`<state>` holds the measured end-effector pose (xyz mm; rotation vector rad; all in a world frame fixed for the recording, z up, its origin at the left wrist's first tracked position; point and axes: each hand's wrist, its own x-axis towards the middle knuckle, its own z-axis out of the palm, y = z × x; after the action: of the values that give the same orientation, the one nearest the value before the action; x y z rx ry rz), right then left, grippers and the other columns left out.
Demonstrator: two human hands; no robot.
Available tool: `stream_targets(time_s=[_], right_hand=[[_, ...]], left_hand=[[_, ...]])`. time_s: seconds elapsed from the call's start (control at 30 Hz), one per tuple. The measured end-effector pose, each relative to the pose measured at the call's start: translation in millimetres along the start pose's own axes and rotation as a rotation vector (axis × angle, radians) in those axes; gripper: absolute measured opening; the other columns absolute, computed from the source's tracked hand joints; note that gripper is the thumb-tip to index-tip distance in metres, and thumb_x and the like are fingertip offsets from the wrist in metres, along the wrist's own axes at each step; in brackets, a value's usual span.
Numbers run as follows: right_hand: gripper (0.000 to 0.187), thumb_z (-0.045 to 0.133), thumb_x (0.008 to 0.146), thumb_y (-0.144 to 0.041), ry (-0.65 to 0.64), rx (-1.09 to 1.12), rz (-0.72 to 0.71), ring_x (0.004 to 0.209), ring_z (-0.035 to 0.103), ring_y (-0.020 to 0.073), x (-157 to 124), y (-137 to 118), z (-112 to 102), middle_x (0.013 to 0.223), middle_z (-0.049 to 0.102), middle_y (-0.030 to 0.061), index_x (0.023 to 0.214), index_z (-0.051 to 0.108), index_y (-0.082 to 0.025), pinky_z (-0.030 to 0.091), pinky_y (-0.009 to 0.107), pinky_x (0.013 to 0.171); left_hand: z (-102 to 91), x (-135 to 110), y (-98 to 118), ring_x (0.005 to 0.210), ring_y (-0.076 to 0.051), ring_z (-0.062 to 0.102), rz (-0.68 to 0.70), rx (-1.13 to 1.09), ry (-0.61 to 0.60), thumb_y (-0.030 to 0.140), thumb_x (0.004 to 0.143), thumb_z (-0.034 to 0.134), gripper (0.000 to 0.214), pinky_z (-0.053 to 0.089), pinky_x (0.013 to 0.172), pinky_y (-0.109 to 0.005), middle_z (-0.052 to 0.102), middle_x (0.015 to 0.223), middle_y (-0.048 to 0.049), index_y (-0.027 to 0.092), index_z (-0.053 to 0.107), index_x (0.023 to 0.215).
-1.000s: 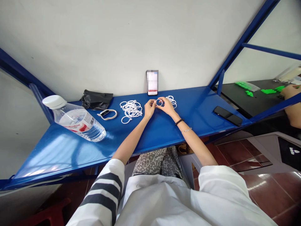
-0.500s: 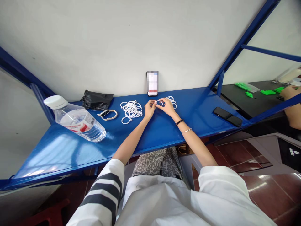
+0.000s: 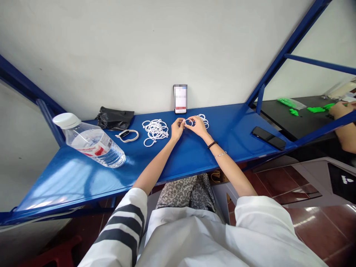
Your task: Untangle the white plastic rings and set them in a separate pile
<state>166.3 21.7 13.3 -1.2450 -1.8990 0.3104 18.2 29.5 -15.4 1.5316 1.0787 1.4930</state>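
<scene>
Between my two hands is a white plastic ring (image 3: 189, 119), held a little above the blue table (image 3: 178, 159). The fingertips of my left hand (image 3: 177, 129) pinch its left side. My right hand (image 3: 198, 126) grips the same ring from the right, thumb below and fingers above. A heap of similar white rings (image 3: 156, 129) lies to the left of my left hand, with one ring at its near edge. Several more white rings (image 3: 204, 120) lie just behind my right hand, which partly covers them.
A phone (image 3: 180, 99) leans upright on the wall. To the left are a wristwatch (image 3: 128, 135), a black plastic bag (image 3: 115, 118) and a large water bottle (image 3: 91, 142). Another phone (image 3: 268, 138) lies at the right. Beyond the frame, a person's arm (image 3: 345, 126) reaches near green pieces (image 3: 317, 109).
My hands and the ring between them have hardly moved. At the far right, the other person's hand has shifted slightly.
</scene>
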Motion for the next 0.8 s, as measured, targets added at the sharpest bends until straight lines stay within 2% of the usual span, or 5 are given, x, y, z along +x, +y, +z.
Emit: stream_targets(time_s=[0.53, 0.8], right_hand=[[0.042, 0.070, 0.076, -0.036, 0.009, 0.066, 0.024, 0.102, 0.059, 0.0265, -0.4, -0.6, -0.5, 0.110, 0.066, 0.0086, 0.115, 0.062, -0.022, 0.048, 0.042, 0.087], [0.034, 0.073, 0.074, -0.036, 0.003, 0.065, 0.020, 0.097, 0.059, 0.0261, 0.2, -0.7, -1.1, 0.101, 0.068, 0.0072, 0.103, 0.064, -0.022, 0.048, 0.041, 0.084]], left_hand=[[-0.5, -1.0, 1.4, 0.054, -0.010, 0.057, 0.035, 0.029, 0.012, 0.033, 0.087, 0.059, 0.016, 0.047, 0.056, -0.022, 0.060, 0.073, 0.0004, 0.020, 0.062, 0.095], [-0.3, -1.5, 3.2, 0.054, -0.010, 0.056, 0.012, 0.048, 0.019, 0.032, 0.088, 0.058, 0.014, 0.046, 0.056, -0.023, 0.060, 0.072, 0.0004, 0.019, 0.062, 0.088]])
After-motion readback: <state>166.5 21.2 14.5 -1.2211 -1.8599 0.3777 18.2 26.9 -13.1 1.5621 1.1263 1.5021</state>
